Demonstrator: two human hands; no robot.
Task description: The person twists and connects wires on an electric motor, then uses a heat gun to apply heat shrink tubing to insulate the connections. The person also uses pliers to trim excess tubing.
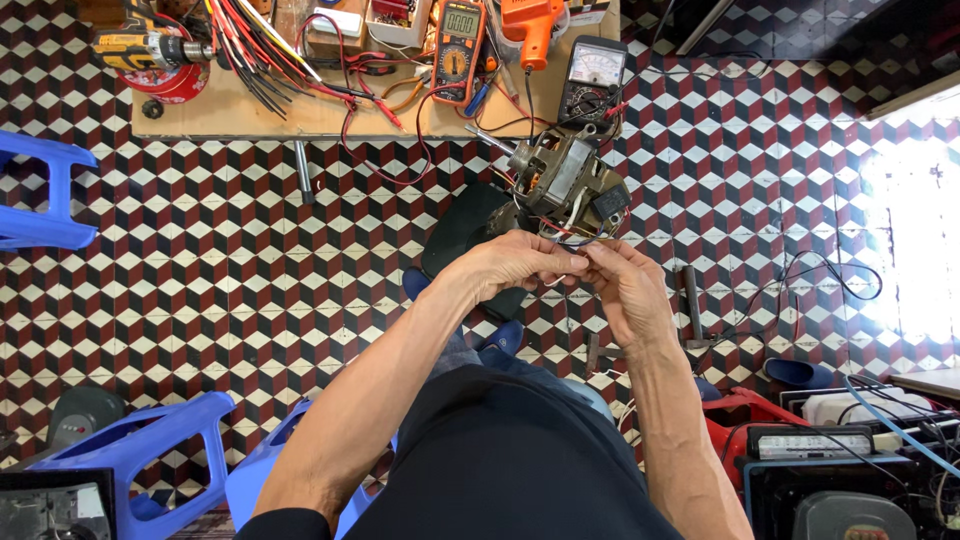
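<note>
My left hand [510, 265] and my right hand [625, 285] meet in front of me, fingertips pinched together on thin wires [572, 243] that run from a small electric motor [562, 180]. The motor, with metal shaft and copper windings, hangs just above my hands over the patterned tile floor. A black box-shaped part [610, 202] sits on the motor's right side. Both hands grip the wire ends; the exact contact point is hidden by my fingers.
A low wooden board [250, 110] at the top holds an orange multimeter [460, 45], an analog meter [592, 85], an orange tool [530, 25], a yellow drill [140, 50] and red-black leads. Blue plastic stools [40, 190] stand left; a red toolbox [740, 420] and equipment sit right.
</note>
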